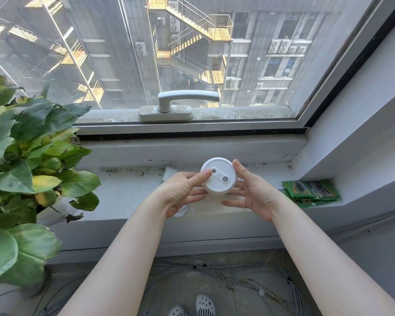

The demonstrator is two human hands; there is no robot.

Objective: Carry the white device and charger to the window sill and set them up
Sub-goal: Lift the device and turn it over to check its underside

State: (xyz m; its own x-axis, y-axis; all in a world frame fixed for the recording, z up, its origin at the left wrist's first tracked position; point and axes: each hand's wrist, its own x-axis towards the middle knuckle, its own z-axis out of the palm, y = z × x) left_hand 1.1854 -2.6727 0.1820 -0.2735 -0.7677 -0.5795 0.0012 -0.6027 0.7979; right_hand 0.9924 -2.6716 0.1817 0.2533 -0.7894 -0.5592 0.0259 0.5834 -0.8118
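A round white device with two small dark circles on its face is tilted toward me just above the window sill. My left hand grips its left rim, thumb near one circle. On the right rim rest the fingertips of my right hand, its palm open beneath. A small white square piece lies on the sill behind my left hand. A white rounded object shows partly under my left wrist; I cannot tell if it is the charger.
A leafy green potted plant fills the sill's left end. Green packets lie on the sill at the right. The window handle sits above the sill. White cables cover the floor below, near my shoes.
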